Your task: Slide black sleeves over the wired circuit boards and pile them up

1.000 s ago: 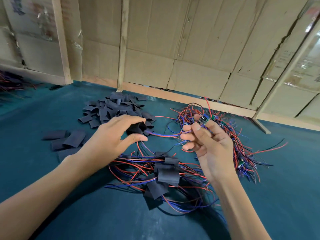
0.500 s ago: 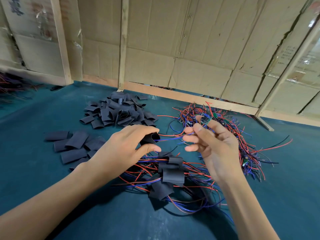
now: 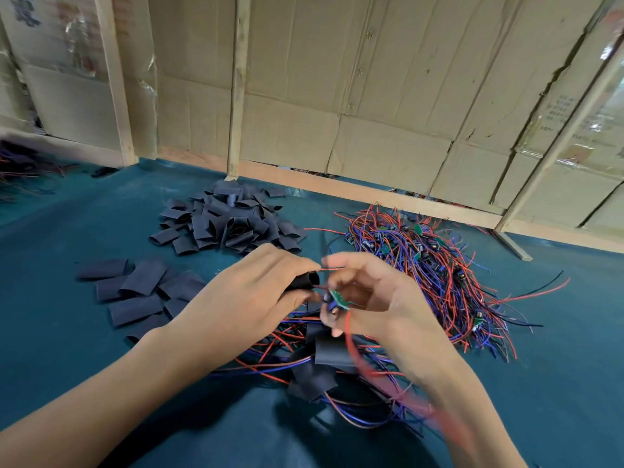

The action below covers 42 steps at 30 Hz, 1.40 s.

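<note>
My left hand grips a black sleeve, its open mouth turned toward my right hand. My right hand pinches a small green circuit board with red and blue wires, held right at the sleeve's mouth; a red wire trails down from it, blurred. Under both hands lies a pile of sleeved boards with wires spreading out. A tangle of bare wired boards lies at the right. A heap of empty black sleeves sits behind my left hand.
More flat black sleeves lie scattered at the left on the teal table cover. Cardboard walls with wooden battens close off the back. Another wire bundle lies at the far left edge.
My right hand has drawn a wired board out of the tangle and brought it left and down to meet the sleeve. My left hand moved the sleeve slightly right toward it.
</note>
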Available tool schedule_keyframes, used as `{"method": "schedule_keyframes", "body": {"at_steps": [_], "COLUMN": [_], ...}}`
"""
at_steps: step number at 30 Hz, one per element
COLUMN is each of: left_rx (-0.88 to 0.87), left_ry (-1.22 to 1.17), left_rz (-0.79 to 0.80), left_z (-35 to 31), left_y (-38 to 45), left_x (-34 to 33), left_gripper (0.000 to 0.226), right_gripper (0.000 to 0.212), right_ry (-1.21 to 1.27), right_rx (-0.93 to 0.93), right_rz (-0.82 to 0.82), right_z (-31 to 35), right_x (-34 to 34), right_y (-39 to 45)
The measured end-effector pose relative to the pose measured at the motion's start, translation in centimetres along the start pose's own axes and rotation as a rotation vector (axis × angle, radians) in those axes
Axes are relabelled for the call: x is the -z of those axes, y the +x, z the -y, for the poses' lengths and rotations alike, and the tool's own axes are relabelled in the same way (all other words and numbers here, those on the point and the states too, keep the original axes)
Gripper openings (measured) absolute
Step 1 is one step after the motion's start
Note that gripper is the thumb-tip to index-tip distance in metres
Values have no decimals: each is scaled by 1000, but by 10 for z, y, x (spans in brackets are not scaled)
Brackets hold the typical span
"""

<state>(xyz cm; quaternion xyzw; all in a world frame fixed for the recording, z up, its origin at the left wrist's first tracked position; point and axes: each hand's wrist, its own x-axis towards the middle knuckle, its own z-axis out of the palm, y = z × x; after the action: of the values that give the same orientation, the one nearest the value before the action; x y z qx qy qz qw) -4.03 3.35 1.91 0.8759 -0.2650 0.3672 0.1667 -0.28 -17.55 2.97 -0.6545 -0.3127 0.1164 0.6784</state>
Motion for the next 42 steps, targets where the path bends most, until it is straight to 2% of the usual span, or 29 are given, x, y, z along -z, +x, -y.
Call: {"method": "schedule_keyframes", "body": {"at_steps": [3, 7, 8, 12, 13, 18, 21, 27, 34, 39, 42], "left_rx": [-9, 74, 83, 59, 58, 32, -5, -51, -36, -71, -75], "left_ry": [-2, 3, 4, 13, 24, 40, 42, 39, 17, 0, -31], "left_rz": [-16, -1, 8, 43, 51, 20, -33, -50, -32, -62, -75], "left_z": [4, 7, 7, 7, 7, 5, 7, 8, 8, 8, 7], "left_y": [1, 1, 0, -1, -1, -2, -2, 0, -1, -1, 0], "left_x": [-2, -1, 0, 1, 1, 0, -2, -3, -2, -2, -3], "left_gripper": [33, 43, 43, 40, 41, 39, 35, 37, 39, 35, 37], "right_gripper": [57, 52, 51, 26, 19, 11, 15, 38, 36, 17, 20], "right_ry": [62, 41, 15, -319, -329, -65, 46, 21, -16, 45, 65], "right_rx": [6, 44, 50, 155, 166, 93, 30, 39, 14, 32, 18], "right_rz": [44, -66, -87, -143, -167, -259, -221, -254, -180, -155, -170], "right_z": [-1, -2, -1, -3, -3, 2, 3, -2, -6, -5, -1], "right_x": [2, -1, -2, -6, -9, -11, -7, 0, 1, -5, -4], "right_y": [0, 3, 3, -2, -2, -1, -1, 3, 2, 3, 2]}}
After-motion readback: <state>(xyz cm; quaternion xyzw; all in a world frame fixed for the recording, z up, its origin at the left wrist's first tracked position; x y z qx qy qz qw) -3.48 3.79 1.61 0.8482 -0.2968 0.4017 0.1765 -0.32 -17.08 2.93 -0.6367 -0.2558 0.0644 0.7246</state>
